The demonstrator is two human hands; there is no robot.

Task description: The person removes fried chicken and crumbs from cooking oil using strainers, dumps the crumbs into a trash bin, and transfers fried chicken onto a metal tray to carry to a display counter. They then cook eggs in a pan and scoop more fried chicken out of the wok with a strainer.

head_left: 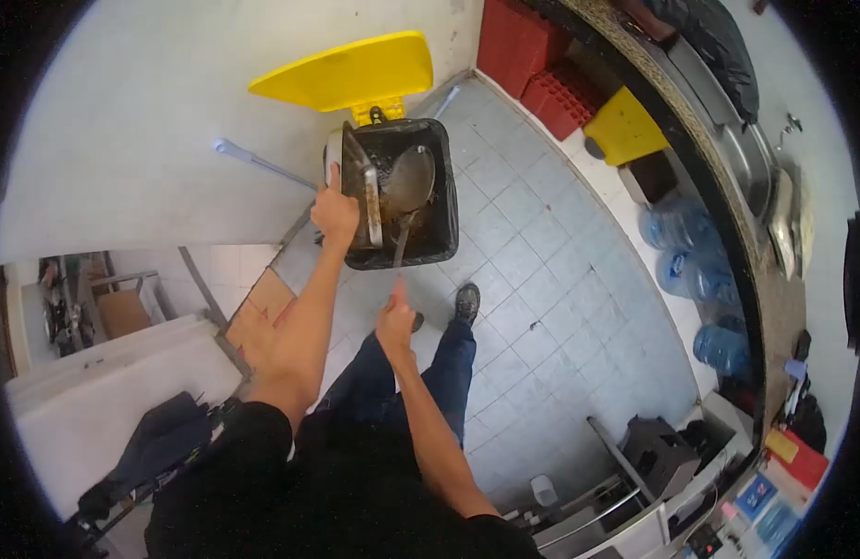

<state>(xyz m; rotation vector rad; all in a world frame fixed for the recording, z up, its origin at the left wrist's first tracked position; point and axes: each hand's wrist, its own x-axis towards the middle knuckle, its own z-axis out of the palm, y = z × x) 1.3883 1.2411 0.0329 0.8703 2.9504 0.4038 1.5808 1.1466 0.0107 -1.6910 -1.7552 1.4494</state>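
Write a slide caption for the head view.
Left hand with a tilted metal container, right hand with a long-handled spoon, over an open, black-lined bin with a yellow lid.

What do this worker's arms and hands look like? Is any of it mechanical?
No, they are human. The left hand and right hand are bare, with no gloves. Short, plain black sleeves leave both forearms uncovered. No watch, cable or marking shows; rings are too small to tell.
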